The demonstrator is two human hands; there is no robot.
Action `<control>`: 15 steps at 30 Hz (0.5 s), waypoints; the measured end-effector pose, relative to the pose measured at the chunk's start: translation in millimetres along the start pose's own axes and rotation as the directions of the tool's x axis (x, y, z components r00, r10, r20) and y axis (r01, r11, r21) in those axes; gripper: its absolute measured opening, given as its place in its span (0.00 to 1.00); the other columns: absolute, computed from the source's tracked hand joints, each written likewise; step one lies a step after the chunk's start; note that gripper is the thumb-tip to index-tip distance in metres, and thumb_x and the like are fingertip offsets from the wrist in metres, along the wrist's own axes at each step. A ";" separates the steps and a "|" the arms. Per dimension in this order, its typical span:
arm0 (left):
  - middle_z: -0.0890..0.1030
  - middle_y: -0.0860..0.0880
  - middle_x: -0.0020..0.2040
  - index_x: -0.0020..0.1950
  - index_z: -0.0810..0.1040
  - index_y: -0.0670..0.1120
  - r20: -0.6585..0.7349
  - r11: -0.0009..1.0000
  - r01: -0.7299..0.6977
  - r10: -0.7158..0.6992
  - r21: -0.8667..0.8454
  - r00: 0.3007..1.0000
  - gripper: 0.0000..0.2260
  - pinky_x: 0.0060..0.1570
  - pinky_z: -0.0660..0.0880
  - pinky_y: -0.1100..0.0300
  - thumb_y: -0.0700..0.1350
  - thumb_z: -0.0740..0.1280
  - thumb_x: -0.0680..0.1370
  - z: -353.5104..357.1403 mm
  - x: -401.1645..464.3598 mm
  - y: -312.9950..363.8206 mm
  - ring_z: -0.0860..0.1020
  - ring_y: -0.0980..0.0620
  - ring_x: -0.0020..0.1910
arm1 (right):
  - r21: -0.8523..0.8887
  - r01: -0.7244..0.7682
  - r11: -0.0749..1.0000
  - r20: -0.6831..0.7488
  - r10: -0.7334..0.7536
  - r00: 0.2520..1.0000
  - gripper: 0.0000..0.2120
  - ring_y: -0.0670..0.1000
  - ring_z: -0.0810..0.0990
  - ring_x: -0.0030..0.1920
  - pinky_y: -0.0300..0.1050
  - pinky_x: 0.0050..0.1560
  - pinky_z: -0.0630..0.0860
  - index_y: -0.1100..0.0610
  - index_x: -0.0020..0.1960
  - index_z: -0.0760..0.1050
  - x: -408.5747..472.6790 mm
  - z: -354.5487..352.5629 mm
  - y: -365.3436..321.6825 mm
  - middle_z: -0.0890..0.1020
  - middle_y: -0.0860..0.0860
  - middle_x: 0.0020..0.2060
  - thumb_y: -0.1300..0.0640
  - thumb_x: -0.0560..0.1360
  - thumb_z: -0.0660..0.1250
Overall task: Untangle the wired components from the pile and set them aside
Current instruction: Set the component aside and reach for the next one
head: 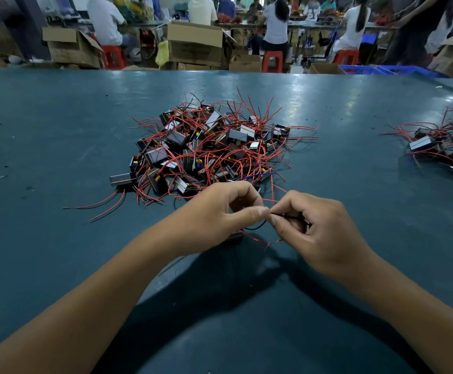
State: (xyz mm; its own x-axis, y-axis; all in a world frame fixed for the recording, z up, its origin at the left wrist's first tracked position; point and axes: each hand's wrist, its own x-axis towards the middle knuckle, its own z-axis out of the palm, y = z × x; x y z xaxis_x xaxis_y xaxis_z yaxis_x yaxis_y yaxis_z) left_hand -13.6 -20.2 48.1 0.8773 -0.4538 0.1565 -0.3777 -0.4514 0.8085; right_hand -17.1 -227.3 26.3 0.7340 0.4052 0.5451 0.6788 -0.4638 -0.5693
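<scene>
Left hand [217, 211] and right hand [309, 225] close together above the dark teal matte tabletop [58, 130], just in front of the tangled pile of small black box-shaped components with thin red and black wires [209, 147]. Thumb and curled fingers of the left hand pinched on a thin black wire [257, 227]; thumb and forefinger of the right hand pinched on the same wire, fingertips of both hands nearly touching. Small dark component body [234, 237] partly hidden under the left hand, a thin red wire [260, 241] looping beneath both hands. Smaller separated cluster of the same wired components [446, 147] well apart at the right table edge. Brown cardboard boxes [195, 44] and red plastic stools [272, 60] beyond the far edge.
</scene>
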 end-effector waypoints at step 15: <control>0.75 0.57 0.48 0.53 0.76 0.52 0.186 0.794 0.000 -0.143 0.608 0.972 0.12 0.44 0.71 0.65 0.56 0.72 0.76 -31.2 0.7 -31.3 0.73 0.58 0.45 | -0.399 0.119 0.909 0.538 0.128 0.833 0.08 0.41 0.74 0.48 0.41 0.53 0.72 0.47 0.49 0.78 9.7 -56.6 36.5 0.77 0.38 0.42 0.45 0.74 0.72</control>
State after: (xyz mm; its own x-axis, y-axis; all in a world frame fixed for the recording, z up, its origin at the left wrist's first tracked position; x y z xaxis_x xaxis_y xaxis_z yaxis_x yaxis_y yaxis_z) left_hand 8.1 17.6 40.6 0.8516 -0.5196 -0.0694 -0.4796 -0.8258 0.2968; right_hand 13.6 -284.9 45.6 0.7101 0.7023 0.0501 0.6953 -0.6883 -0.2070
